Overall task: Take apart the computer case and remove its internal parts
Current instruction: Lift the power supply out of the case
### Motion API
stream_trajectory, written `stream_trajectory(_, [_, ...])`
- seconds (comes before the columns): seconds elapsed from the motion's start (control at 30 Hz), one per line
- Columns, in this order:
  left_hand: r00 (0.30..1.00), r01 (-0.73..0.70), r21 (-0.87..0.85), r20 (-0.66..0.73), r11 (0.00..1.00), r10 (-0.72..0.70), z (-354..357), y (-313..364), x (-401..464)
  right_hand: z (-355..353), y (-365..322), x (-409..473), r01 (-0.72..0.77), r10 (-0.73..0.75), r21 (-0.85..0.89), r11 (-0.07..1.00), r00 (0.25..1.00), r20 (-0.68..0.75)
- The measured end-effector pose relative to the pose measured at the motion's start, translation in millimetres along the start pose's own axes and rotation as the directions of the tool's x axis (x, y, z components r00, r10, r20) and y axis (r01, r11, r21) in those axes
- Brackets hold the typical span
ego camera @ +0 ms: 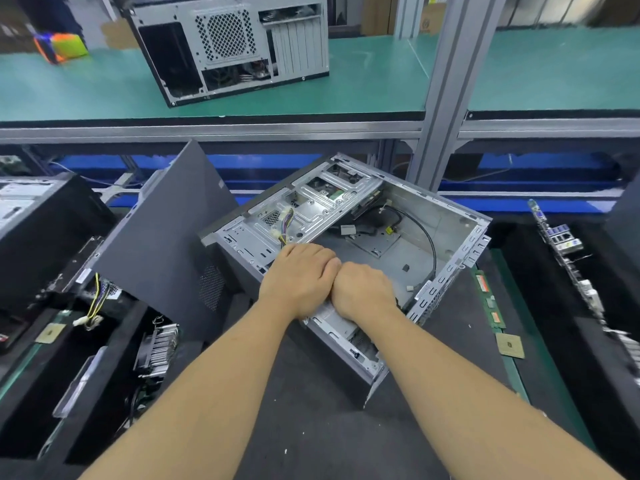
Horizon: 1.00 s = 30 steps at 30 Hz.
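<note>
Both hands, left hand (300,278) and right hand (362,291), clamp their grip over the near rim of the open computer case (398,237), likely stiff, light, sharp-edged sheet metal.

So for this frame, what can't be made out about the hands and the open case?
- Head view: what the left hand and right hand hold; their backs hide the fingers and any grip.
- Near wall of the open case: covered by both hands.
- Labels on the memory stick: too small.
- Motherboard at right: seen edge-on.
</note>
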<state>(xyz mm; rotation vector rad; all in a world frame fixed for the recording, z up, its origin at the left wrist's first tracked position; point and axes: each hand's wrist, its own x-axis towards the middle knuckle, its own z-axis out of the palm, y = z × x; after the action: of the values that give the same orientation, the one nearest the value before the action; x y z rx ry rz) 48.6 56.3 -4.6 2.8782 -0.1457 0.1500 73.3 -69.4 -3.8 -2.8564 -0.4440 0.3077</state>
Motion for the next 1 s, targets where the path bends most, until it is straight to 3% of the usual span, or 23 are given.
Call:
stream_trajectory(0.17, [1.0,0.014,-0.043,-0.021,0.999,-0.015,0.6,-1.7,3.4,-1.3,4.5,11.1,0.022,-0.023,-0.017,1.0,0.997,-0.072])
stream_trajectory(0.47, [0.999,0.019,-0.026,-0.025,0.999,-0.02,1.8,-2.9,5.4,-3.6,5.6,12.2,-0.036,0.036,0.017,0.999,0.998,-0.046])
stream_trajectory(0.67, [0.998,0.012,-0.029,-0.058,1.0,-0.013,5.1,-7.3,7.7,5.6,6.1,20.8,0.059,-0.065,-0.058,0.997,0.992,-0.104])
stream_trajectory(0.83, [0.999,-0.015,0.042,-0.042,0.999,0.017,-0.1,-4.1,4.8,-14.6,51.8,76.8,0.034,-0.03,-0.105,0.994,0.999,0.044])
stream_trajectory(0.93, [1.0,-0.006,0.033,-0.002,0.999,0.006,4.1,-8.9,9.1,-9.7,50.9,77.3,0.079,-0.082,-0.062,0.995,0.995,-0.049])
stream_trajectory(1.0, [1.0,0.004,0.049,0.005,0.999,-0.004,4.4,-8.0,8.6,-6.3,50.2,72.0,0.111,-0.116,-0.036,0.993,0.972,-0.205])
